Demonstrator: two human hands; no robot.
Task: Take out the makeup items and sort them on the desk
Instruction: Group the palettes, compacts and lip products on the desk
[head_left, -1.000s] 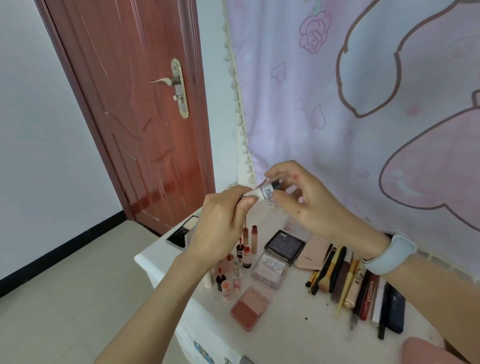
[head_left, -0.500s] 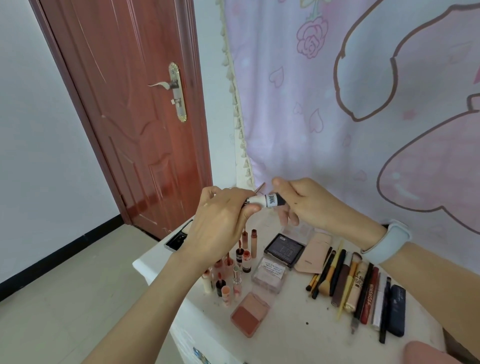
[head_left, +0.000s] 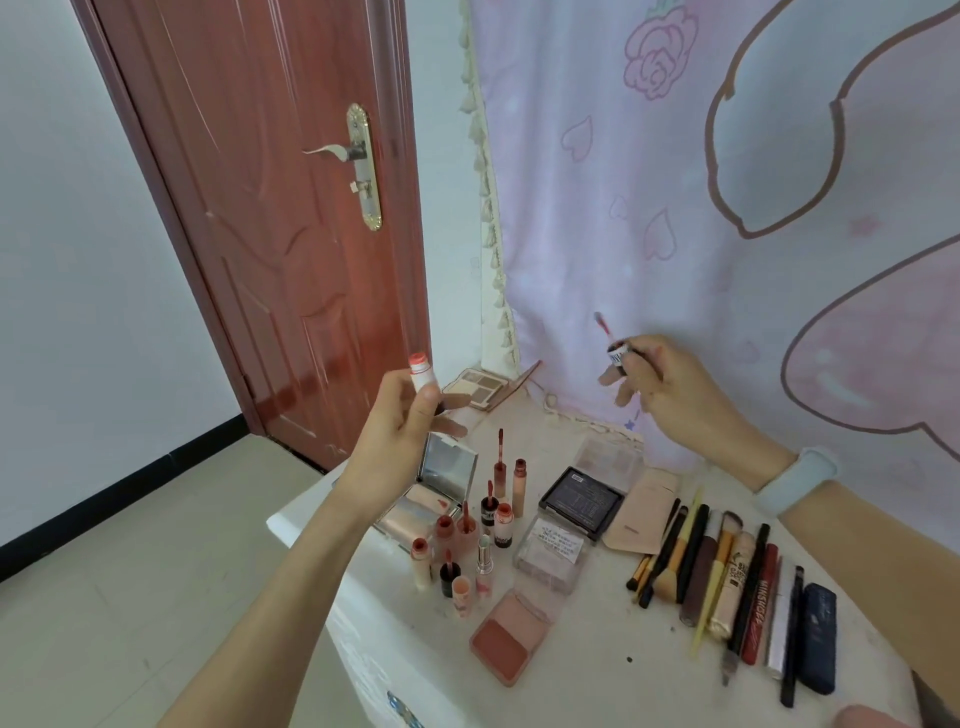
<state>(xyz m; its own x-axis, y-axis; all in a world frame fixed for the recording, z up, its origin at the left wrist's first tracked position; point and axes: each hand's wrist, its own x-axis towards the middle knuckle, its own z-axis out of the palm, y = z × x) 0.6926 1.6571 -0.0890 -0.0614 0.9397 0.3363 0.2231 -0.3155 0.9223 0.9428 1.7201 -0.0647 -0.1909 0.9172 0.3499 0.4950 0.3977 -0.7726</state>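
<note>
Left hand (head_left: 400, 421) and right hand (head_left: 657, 376) now apart, tube (head_left: 422, 375) uncapped, wand cap (head_left: 615, 356) out

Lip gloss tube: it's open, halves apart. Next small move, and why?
Probably bring the wand cap in the right hand back to the lip gloss tube in the left hand and close it; an open tube can't be stood among the lip products.

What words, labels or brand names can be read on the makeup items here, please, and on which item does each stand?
"MINISHOAE", roughly, in white letters on the red tube; the spelling is uncertain.
Paper label on the clear case: lines of print, too small to read.
Black palette: pale print, blurred.
Cap in the right hand: dark letters, unreadable.
</note>
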